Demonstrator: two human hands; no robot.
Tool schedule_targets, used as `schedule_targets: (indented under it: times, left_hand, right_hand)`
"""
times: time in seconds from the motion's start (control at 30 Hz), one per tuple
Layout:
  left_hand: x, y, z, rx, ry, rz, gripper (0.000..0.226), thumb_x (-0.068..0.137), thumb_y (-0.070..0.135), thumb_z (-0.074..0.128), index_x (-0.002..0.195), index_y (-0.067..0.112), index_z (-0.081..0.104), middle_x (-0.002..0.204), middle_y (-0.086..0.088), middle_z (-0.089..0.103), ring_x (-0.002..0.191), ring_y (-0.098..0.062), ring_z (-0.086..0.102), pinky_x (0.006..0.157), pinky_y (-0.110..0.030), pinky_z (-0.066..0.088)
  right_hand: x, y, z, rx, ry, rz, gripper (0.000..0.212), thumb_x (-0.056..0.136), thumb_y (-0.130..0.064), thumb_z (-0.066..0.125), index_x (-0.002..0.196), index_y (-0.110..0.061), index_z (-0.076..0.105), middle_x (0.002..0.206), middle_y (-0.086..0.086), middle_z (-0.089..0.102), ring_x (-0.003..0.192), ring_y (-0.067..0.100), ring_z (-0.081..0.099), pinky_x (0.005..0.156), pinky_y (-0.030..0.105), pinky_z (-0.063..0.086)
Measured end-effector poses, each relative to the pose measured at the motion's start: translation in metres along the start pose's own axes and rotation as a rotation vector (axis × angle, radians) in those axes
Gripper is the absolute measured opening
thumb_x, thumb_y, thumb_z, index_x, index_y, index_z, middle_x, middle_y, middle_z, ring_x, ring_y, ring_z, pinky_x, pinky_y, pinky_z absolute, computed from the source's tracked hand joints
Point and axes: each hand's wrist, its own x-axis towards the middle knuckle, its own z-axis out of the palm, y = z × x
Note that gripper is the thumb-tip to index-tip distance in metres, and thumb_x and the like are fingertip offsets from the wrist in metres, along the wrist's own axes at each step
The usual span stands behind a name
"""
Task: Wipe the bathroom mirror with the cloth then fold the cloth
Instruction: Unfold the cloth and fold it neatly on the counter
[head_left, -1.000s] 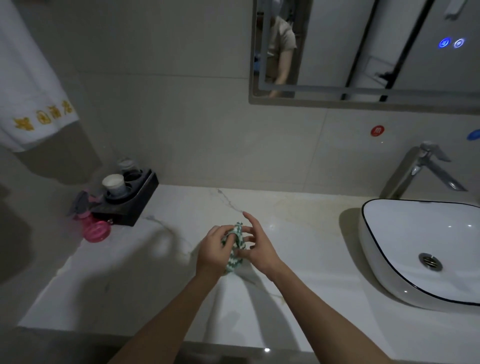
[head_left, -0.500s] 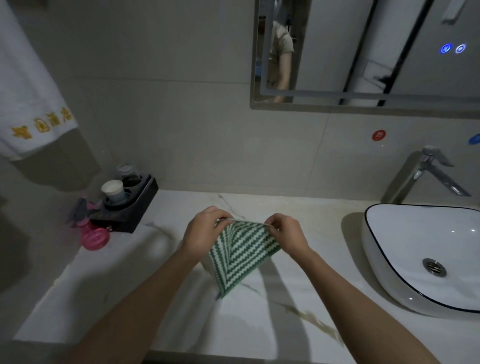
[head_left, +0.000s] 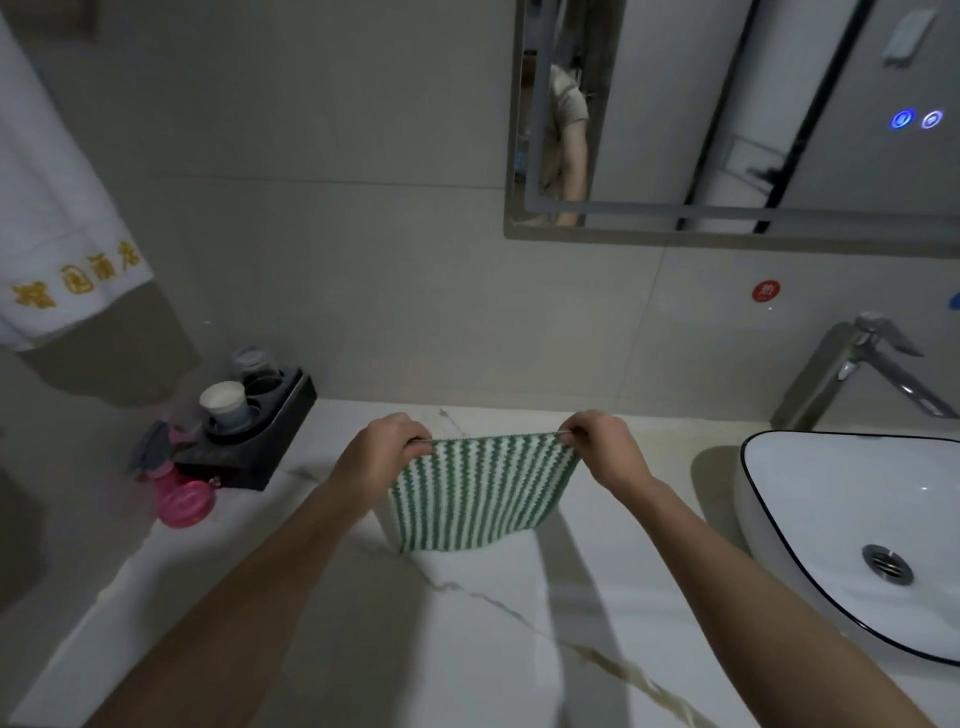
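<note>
The person holds the green-and-white striped cloth (head_left: 480, 491) stretched flat above the marble counter (head_left: 332, 613), roughly midway along its back edge. The left hand (head_left: 384, 452) pinches the cloth's upper left corner with curled fingers, and the right hand (head_left: 605, 447) pinches the upper right corner the same way. The top hem runs taut between the two hands, and the rest hangs down with its zigzag stripes running vertically; whether the lower edge touches the counter cannot be told.

The mirror (head_left: 753, 124) hangs on the wall above the counter's right part, well apart from the cloth. Two small round lights (head_left: 917, 119) glow blue on its glass near the right edge, and a person's sleeve and arm show in its reflection.

At the counter's right end sits a white basin (head_left: 831, 499) with a dark rim and a metal drain, and a chrome tap (head_left: 878, 364) stands behind it. A round red sticker (head_left: 766, 291) on the wall tile above the tap bears a white character too small to read.

In the counter's back left corner a black holder (head_left: 260, 441) carries a white cup (head_left: 226, 408), and a pink spray bottle (head_left: 184, 493) stands just beside it at the left edge. A white towel (head_left: 57, 223) hangs at far left with gold embroidered characters, not legible.
</note>
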Motion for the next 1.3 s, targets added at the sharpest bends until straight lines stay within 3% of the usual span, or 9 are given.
schedule_targets:
  times: [0.13,0.37,0.47,0.57,0.7,0.87,0.97,1.13,1.3]
  left_hand:
    - [0.008,-0.011,-0.001,0.075,-0.079,-0.059,0.021,0.094,0.012,0.056,0.109,0.003,0.067,0.105,-0.015,0.059,0.098,-0.029,0.058,0.082,-0.029,0.040]
    - [0.023,-0.014,0.002,0.144,0.065,-0.054,0.023,0.097,0.014,0.050,0.109,0.005,0.067,0.106,-0.012,0.059,0.097,-0.029,0.058,0.079,-0.032,0.042]
    - [0.027,-0.019,0.003,0.165,0.147,-0.036,0.020,0.094,0.010,0.053,0.103,0.004,0.069,0.099,-0.014,0.061,0.092,-0.031,0.059,0.075,-0.034,0.046]
    - [0.024,-0.024,0.009,0.178,0.177,-0.021,0.017,0.092,0.010,0.055,0.096,0.006,0.071,0.091,-0.014,0.061,0.087,-0.031,0.058,0.072,-0.036,0.047]
    - [0.006,-0.036,0.021,0.175,0.132,0.038,0.023,0.084,0.018,0.052,0.085,0.010,0.073,0.078,-0.009,0.063,0.073,-0.028,0.060,0.062,-0.031,0.049]
    - [-0.026,-0.047,0.042,0.232,0.023,0.200,0.009,0.067,0.015,0.062,0.068,0.016,0.070,0.064,-0.001,0.062,0.053,-0.021,0.059,0.045,-0.022,0.043]
    - [-0.044,-0.051,0.058,0.168,-0.009,0.212,0.022,0.077,0.029,0.052,0.067,0.018,0.069,0.065,0.003,0.064,0.056,-0.016,0.060,0.048,-0.021,0.044]
    - [-0.082,-0.055,0.082,0.091,-0.048,0.200,0.030,0.083,0.038,0.048,0.079,0.020,0.072,0.079,0.007,0.068,0.068,-0.010,0.063,0.067,-0.017,0.042]
    - [-0.104,-0.050,0.091,0.105,-0.062,0.217,0.028,0.083,0.038,0.050,0.078,0.022,0.072,0.079,0.009,0.068,0.070,-0.010,0.063,0.067,-0.018,0.044]
  right_hand:
    - [0.016,0.004,-0.010,-0.019,0.023,-0.001,0.012,0.090,-0.009,0.058,0.091,-0.008,0.070,0.094,0.010,0.068,0.089,0.028,0.062,0.071,0.032,0.043]
    - [0.034,0.006,-0.020,-0.066,0.102,0.008,0.013,0.091,-0.013,0.059,0.094,-0.008,0.071,0.094,0.011,0.071,0.090,0.029,0.064,0.066,0.029,0.039]
    - [0.038,0.004,-0.024,-0.078,0.170,0.013,0.013,0.091,-0.013,0.059,0.094,-0.010,0.071,0.094,0.011,0.072,0.090,0.030,0.064,0.068,0.034,0.044]
    - [0.035,0.006,-0.020,-0.109,0.199,0.026,0.015,0.091,-0.013,0.058,0.096,-0.012,0.071,0.093,0.009,0.072,0.089,0.030,0.064,0.065,0.031,0.041]
    - [0.015,0.025,-0.004,-0.134,0.128,0.050,0.016,0.090,-0.012,0.059,0.097,-0.017,0.072,0.091,0.005,0.071,0.090,0.027,0.063,0.063,0.026,0.033]
    - [-0.020,0.047,0.014,-0.117,0.024,0.009,0.014,0.089,-0.012,0.061,0.095,-0.015,0.073,0.095,0.002,0.072,0.091,0.024,0.063,0.072,0.031,0.044]
    - [-0.043,0.056,0.022,-0.101,-0.008,0.017,0.013,0.088,-0.013,0.062,0.093,-0.016,0.074,0.091,0.001,0.073,0.086,0.022,0.063,0.070,0.031,0.045]
    - [-0.080,0.066,0.031,-0.076,-0.040,0.047,0.011,0.087,-0.016,0.066,0.095,-0.017,0.074,0.092,-0.001,0.073,0.086,0.019,0.064,0.069,0.027,0.044]
    - [-0.107,0.067,0.036,-0.059,-0.050,0.082,0.011,0.087,-0.016,0.066,0.095,-0.016,0.074,0.092,-0.003,0.072,0.078,0.010,0.058,0.065,0.021,0.035]
